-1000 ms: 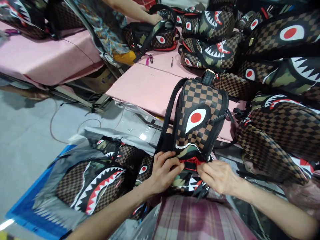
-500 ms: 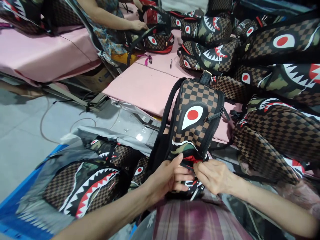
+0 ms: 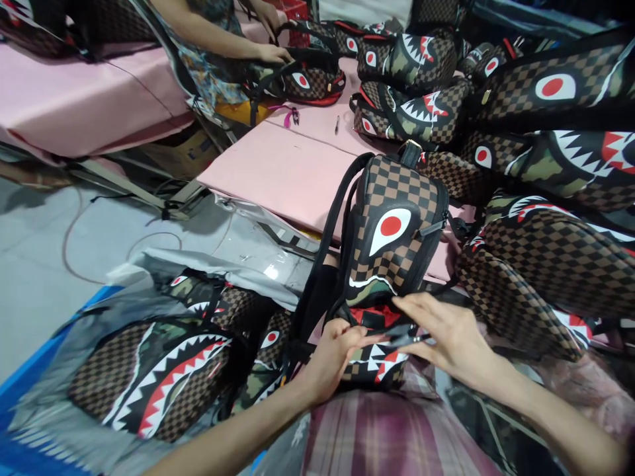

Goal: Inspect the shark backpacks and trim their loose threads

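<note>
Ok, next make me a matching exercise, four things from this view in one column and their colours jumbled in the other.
Things:
1. Inside lining of the backpack
2. Tabletop beyond it
3. Bin at lower left
4. Plaid cloth at the bottom

Colours:
A. Blue
B. Purplish
C. Red
D. Pink

Pairs: 1-C, 2-D, 3-A, 4-B.

A workshop or factory floor for bags, it seems: backpacks of one print (image 3: 536,254) crowd a pink-topped table (image 3: 278,168) around the backpack in hand (image 3: 387,182), a co-worker's hands (image 3: 272,54) rest on another bag (image 3: 320,87), and a plastic-lined blue crate (image 3: 14,455) holds still more alike
</note>
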{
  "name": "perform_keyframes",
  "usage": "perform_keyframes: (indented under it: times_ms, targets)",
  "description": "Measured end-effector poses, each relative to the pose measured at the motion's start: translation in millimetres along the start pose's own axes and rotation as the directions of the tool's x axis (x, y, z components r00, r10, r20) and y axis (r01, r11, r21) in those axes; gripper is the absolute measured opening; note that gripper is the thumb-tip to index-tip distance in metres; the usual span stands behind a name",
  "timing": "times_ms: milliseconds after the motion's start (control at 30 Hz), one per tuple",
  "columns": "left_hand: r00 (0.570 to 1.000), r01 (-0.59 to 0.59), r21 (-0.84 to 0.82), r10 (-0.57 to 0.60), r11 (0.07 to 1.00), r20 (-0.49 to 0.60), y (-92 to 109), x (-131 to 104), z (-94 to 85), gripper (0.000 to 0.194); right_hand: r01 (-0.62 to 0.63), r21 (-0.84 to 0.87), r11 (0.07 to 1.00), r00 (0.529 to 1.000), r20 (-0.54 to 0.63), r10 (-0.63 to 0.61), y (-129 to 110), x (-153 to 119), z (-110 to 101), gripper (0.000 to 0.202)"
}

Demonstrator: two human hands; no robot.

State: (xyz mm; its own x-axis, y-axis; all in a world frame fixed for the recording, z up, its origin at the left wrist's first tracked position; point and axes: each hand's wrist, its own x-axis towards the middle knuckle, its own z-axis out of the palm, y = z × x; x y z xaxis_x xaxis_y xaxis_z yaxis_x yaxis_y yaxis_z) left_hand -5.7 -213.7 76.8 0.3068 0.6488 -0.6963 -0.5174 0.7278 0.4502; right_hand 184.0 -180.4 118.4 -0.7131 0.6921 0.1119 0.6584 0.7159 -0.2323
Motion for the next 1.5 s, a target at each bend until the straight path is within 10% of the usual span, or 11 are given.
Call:
perform_keyframes:
  times_ms: [167,367,933,1200,1500]
  targets:
    - [0.999,-0.035,0.077,0.032,0.996,0.039,4,1,1.7,0.027,-0.196,-0.111,0.974,0.981,-0.028,0.194,-14,9,-12,0.021]
    - [0.997,-0.065,0.073,0.063,0.995,0.033,2,2,-5.4,0.033,-0.131,-0.127,0.983,0.984,0.104,0.144,-21,28,-12,0.019]
    - [0.992,-0.097,0.077,0.09,0.992,0.087,1,1,-11.0,0.027,-0.21,0.271,0.939,0.977,0.014,0.214,-14,25,1,0.021]
    - [0.987,-0.119,0.13,0.103,0.984,0.124,2,-1,-8.8,0.03,-0.223,0.1,0.97,0.949,0.251,0.192,-9,34,-20,0.019]
    - [0.988,-0.098,0.118,0.083,0.988,0.128,3,2,-11.1,0.029,-0.295,0.382,0.876,0.95,0.024,0.31,-13,26,-2,0.017]
